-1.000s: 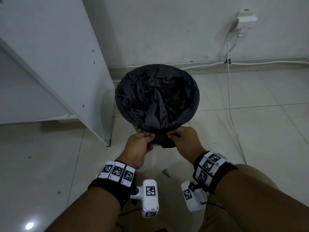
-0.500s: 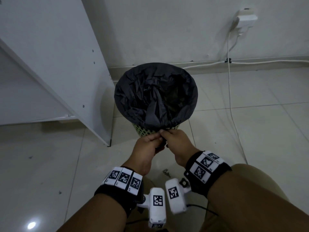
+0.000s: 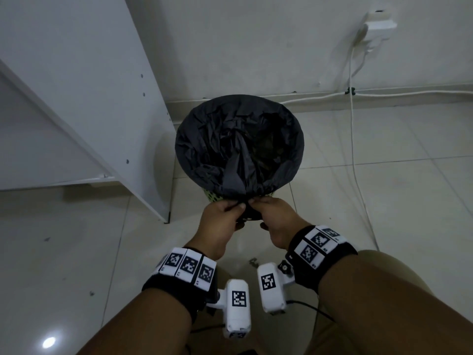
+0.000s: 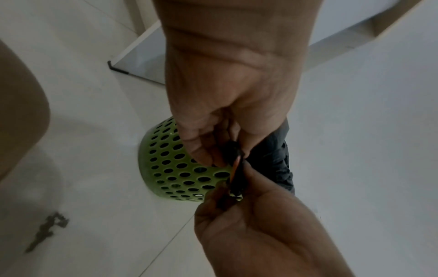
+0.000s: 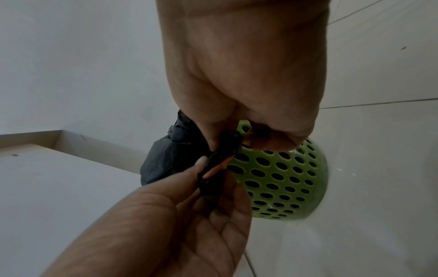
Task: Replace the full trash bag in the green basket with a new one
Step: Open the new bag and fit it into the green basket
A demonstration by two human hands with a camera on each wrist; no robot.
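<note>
As two hands (image 3: 222,217) (image 3: 277,221) pinch one bag (image 3: 238,139) — drawstring, perhaps.

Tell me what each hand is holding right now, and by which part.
Both the left hand and the right hand pinch the black plastic trash bag at its gathered near edge, just outside the green perforated plastic basket.

The left hand (image 4: 227,90) comes down from the top and pinches a twisted bit of the black trash bag (image 4: 272,163). The right hand (image 4: 255,230) comes up from below and pinches the same dark bit, with a thin orange strip (image 4: 235,165) in it. Behind them is the green basket (image 4: 175,168), full of round holes. A small metal thing (image 4: 46,231) lies on the white floor (image 4: 367,168).
</note>
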